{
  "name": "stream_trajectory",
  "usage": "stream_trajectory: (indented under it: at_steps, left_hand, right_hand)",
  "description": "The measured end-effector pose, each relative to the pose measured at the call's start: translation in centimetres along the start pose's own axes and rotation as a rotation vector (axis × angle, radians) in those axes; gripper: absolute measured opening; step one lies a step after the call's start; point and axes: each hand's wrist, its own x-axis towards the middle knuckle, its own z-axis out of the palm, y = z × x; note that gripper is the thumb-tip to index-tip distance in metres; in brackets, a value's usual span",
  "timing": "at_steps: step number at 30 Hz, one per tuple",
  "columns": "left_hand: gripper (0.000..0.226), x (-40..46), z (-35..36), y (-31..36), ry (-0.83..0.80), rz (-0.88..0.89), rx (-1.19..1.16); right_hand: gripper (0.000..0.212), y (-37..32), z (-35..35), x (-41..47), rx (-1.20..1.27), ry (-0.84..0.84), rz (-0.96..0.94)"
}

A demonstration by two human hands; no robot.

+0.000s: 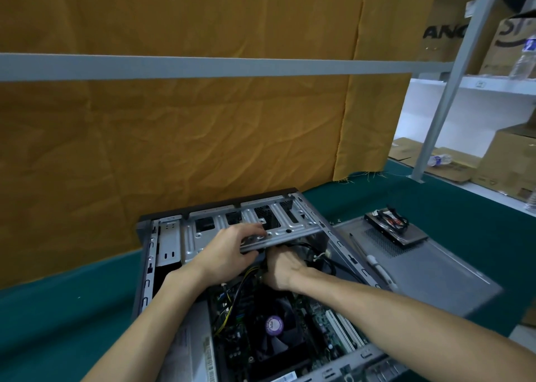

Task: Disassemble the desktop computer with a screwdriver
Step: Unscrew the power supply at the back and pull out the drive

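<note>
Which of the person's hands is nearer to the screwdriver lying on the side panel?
Right. The right hand reaches under the drive cage, a short way left of the screwdriver. The left hand grips the cage's edge, farther left still.

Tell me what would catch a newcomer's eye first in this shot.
The open computer case lying on the green table, with both hands inside it: the left hand grips the edge of the metal drive cage, the right hand reaches under it among black cables. Behind hangs a big mustard cloth; right of the case, a removed hard drive sits on the grey side panel.
</note>
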Motion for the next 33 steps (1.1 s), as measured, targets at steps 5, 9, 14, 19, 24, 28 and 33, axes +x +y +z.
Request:
stream_trajectory:
  at_steps: [5,9,14,19,24,28,33]
  left_hand:
    - [0.046,0.0,-0.2,0.1,-0.006,-0.001,0.007]
    - [0.046,0.1,-0.4,0.0,-0.017,-0.001,0.004]
    - [0.046,0.0,-0.4,0.2,-0.023,-0.007,-0.013]
    - [0.047,-0.1,-0.5,0.3,-0.018,-0.012,-0.013]
    - [0.045,0.1,-0.5,0.1,-0.023,-0.003,-0.023]
    - [0.046,0.0,-0.4,0.2,-0.014,0.005,-0.024]
    - [0.045,0.0,-0.4,0.2,-0.012,-0.009,-0.023]
  right_hand:
    - [0.024,-0.2,0.5,-0.6,-0.019,0.052,0.027]
    - [0.027,-0.2,0.6,-0.5,-0.013,0.045,0.016]
    - [0.037,-0.1,-0.3,-0.3,-0.004,0.01,-0.021]
    - [0.031,-0.8,0.5,-0.7,-0.151,0.042,-0.011]
    - [0.035,-0.4,0.2,-0.6,-0.067,0.043,-0.019]
    - [0.036,0.1,-0.2,-0.3,0.025,0.021,-0.017]
    - [0.029,-0.7,1.0,-0.5,-0.133,0.082,-0.024]
